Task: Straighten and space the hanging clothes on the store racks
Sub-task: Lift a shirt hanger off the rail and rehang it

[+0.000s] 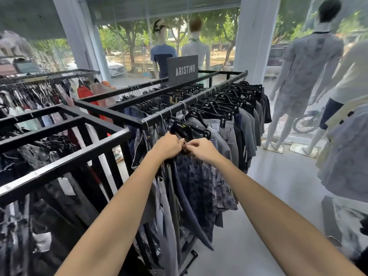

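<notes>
Centre frame, and both hands are in on one piece. The left hand (169, 145) is curled, fingers closed on the top edge of the patterned garment (199, 182), right under its black hanger (182, 127). Just beside it, almost touching, the right hand (201, 148) pinches that same edge between thumb and fingertips. The garment drops straight below both hands, at the near end of the rail (207, 93), packed tight against other pieces on its left. Done well, this means levelling the top edge on the hanger with an even pull from both sides. The hanger then slides along to open a gap matching the grey clothes (245, 128) further right.
</notes>
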